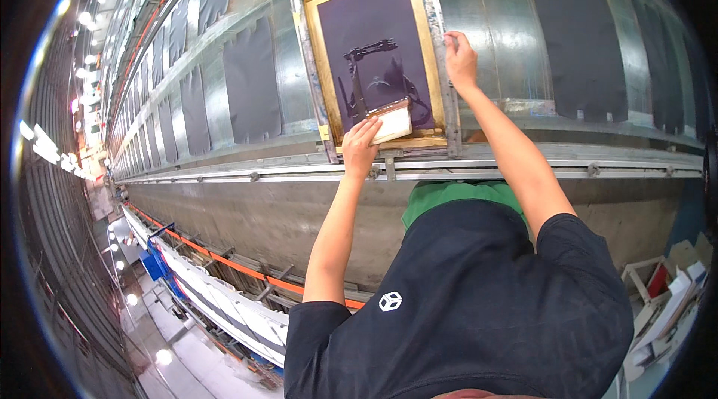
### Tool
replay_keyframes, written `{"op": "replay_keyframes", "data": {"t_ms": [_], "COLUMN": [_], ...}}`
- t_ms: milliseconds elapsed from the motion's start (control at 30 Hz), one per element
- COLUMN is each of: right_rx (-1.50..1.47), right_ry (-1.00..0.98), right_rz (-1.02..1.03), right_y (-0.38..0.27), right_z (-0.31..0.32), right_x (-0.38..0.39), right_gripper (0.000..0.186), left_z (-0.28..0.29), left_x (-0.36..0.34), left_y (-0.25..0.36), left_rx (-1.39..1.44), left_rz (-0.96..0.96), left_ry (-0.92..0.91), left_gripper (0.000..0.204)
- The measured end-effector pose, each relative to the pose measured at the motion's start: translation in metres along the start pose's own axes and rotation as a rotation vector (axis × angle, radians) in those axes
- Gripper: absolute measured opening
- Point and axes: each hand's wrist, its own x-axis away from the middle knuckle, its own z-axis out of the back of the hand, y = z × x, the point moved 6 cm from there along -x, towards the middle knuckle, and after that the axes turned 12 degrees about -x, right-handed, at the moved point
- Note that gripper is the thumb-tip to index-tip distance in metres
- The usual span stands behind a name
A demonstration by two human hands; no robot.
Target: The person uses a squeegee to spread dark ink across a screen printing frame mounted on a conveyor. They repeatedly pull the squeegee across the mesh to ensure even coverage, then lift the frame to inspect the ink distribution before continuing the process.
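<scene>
A screen printing frame (438,47) with a yellow-taped inner border lies over the long table. Its mesh (359,14) is dark purple, with wet black ink (374,47) streaked over the lower half. My left hand (360,146) grips the left end of a squeegee (394,124), a cream-coloured block with a brown upper edge. The squeegee sits tilted at the frame's near end, on the inked mesh. At the frame's right rail, my right hand (461,62) is closed, thumb and forefinger pinched against its outer edge. How firmly they hold it is hard to see.
Dark fabric panels (572,40) lie spaced along the shiny table, more of them (250,81) to the left. A metal rail (523,169) with small clamps runs along the near edge. Behind me stand another long table (217,294) and a pile of frames (666,294).
</scene>
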Motion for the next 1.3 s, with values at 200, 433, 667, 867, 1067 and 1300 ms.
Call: {"op": "replay_keyframes", "data": {"t_ms": [200, 433, 667, 867, 1067, 1300], "right_rx": [-0.006, 0.118, 0.676, 0.729, 0.686, 0.723], "right_ry": [0.022, -0.035, -0.426, -0.613, -0.661, -0.675], "right_rz": [0.045, -0.018, 0.448, 0.472, 0.372, 0.405], "right_y": [0.004, 0.006, -0.091, -0.083, -0.068, -0.084], "right_z": [-0.015, -0.010, -0.031, -0.105, -0.072, -0.081], "right_x": [0.007, 0.006, 0.018, 0.055, 0.147, 0.122], "right_gripper": [0.021, 0.026, 0.041, 0.042, 0.051, 0.051], "left_z": [0.010, -0.004, 0.005, -0.006, 0.000, 0.005], "left_x": [0.024, 0.026, -0.127, -0.174, -0.081, -0.092], "left_y": [-0.020, -0.026, -0.065, -0.069, -0.046, -0.059], "left_rx": [-0.046, -0.137, -0.057, -0.013, 0.045, 0.023], "left_rz": [-0.020, -0.128, -0.114, -0.188, -0.170, -0.177], "left_ry": [-0.016, -0.054, -0.069, -0.068, -0.093, 0.015], "left_gripper": [0.064, 0.061, 0.044, 0.043, 0.048, 0.045]}}
